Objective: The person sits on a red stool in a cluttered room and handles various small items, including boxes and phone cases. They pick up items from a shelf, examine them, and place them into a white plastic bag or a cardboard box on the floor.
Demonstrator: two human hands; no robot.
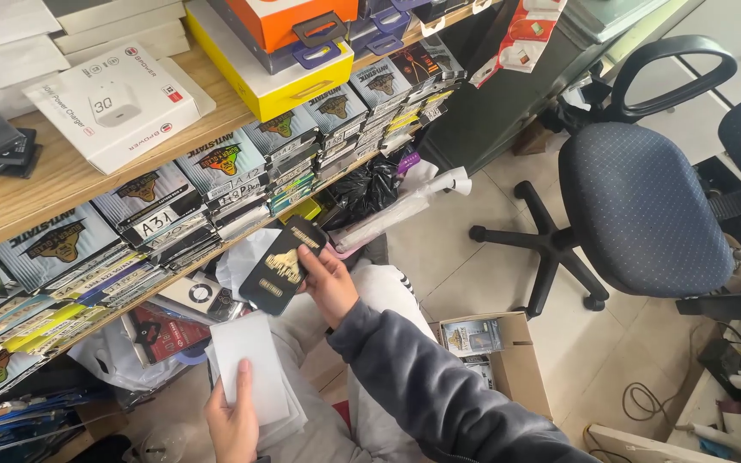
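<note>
Head view: right hand [329, 283] lifts black packet [280, 266] beside shelf edge [216, 249].

Pale tiled floor [465, 257] in daylight; wooden shelving [53, 180] stacked with flat packaged boxes at left, blue swivel office chair [645, 206] at right, open cardboard box [516, 364] between.

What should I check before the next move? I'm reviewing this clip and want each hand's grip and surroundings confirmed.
1. Right hand pinches the black packet by its edge: ok.
2. Left hand holds the white packet, thumb on top: ok.
3. The two packets are apart, not overlapping: ok.
4. Black packet is clear of the shelf stacks: ok.
5. Cardboard box by the knee is open: ok.
6. What lies under the white packet: cannot tell.
</note>
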